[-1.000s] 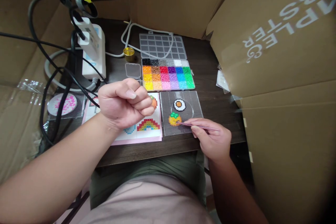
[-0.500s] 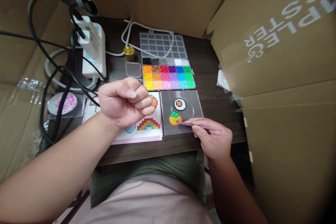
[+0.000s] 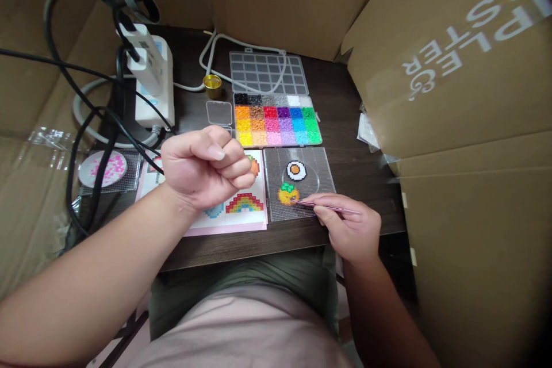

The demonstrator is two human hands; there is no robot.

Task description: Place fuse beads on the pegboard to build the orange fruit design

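Observation:
My right hand (image 3: 352, 227) pinches pink tweezers (image 3: 330, 207). Their tips touch or hover at the right side of an orange fruit made of beads with green leaves (image 3: 288, 194), on a clear pegboard (image 3: 278, 167). Above that fruit on the same board lies a bead fried egg (image 3: 296, 171). My left hand (image 3: 202, 167) is a closed fist held over the pattern sheet (image 3: 250, 223), palm side up, with nothing showing in it. It covers part of the printed designs; a rainbow stays visible.
A divided bead box (image 3: 276, 121) with its lid open lies behind the pegboard. A gold cup (image 3: 212, 86), a white power strip (image 3: 155, 98) with black cables and a white dish of pink beads (image 3: 102, 169) are left. Cardboard walls (image 3: 452, 195) surround the table.
The view has shifted very slightly. My right hand and the tweezers have barely moved at the orange fruit; my left fist stays in place.

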